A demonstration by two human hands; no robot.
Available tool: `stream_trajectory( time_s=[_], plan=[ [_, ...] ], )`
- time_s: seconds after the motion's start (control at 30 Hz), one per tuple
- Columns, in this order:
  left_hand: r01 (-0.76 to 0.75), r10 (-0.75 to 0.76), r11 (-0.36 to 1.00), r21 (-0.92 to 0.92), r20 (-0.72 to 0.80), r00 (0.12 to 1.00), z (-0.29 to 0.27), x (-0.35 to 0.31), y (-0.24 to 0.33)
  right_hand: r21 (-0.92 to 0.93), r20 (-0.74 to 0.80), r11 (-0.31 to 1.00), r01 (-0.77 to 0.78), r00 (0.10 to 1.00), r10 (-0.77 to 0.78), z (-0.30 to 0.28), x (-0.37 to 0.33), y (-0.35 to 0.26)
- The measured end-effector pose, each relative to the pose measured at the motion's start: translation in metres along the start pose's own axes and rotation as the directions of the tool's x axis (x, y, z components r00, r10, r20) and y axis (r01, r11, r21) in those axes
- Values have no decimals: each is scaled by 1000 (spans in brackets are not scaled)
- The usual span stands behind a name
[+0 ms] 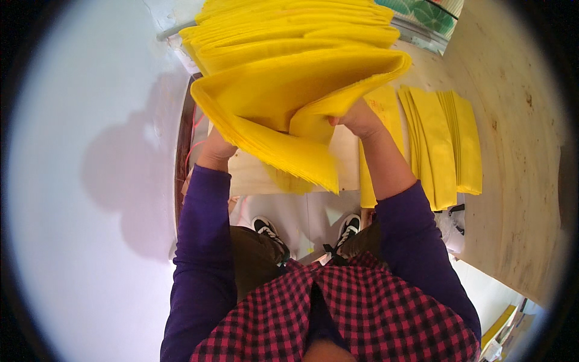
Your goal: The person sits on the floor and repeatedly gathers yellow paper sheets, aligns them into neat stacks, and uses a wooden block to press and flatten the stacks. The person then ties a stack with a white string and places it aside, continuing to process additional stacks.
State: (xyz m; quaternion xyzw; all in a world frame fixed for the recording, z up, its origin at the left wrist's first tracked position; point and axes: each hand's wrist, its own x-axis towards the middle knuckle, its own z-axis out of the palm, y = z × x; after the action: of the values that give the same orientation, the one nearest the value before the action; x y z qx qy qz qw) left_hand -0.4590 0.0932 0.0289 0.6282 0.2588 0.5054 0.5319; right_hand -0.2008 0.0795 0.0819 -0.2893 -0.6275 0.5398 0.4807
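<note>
Both my hands hold a thick, folded stack of yellow cloth sheets, bent upward at its sides and sagging in the middle. My left hand grips the stack from its lower left edge, its fingers hidden behind the cloth. At the right edge my right hand is closed around the cloth, thumb toward me. Just beyond rises a tall pile of folded yellow cloth. The sheets' front corner hangs over the wooden table top.
Several yellow cloth bundles lie to the right on the table. A white wall stands close on the left. A large wooden board borders the right side. Patterned green material shows at the far right. My shoes are below the table edge.
</note>
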Motion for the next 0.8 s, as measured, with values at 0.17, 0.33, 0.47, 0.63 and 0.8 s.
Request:
stream_trajectory(
  time_s=[0.17,0.33,0.47,0.63,0.8],
  plan=[
    [11,-11,1000,-26,-12,1000,4,-1,7,-9,-3,1000,28,1000,-28,7,4,2],
    [36,-38,996,-76,-21,999,3,0,18,-28,-34,995,92,995,-93,3,5,-8],
    [57,-58,993,-100,-10,998,12,2,18,10,41,999,-38,998,37,3,5,5],
    [31,-32,995,-91,-8,999,25,1,31,-91,-36,994,59,997,-63,8,7,16],
    [-55,50,994,-92,-56,997,40,1,75,-154,-74,976,152,984,-165,20,5,-25]
  ],
)
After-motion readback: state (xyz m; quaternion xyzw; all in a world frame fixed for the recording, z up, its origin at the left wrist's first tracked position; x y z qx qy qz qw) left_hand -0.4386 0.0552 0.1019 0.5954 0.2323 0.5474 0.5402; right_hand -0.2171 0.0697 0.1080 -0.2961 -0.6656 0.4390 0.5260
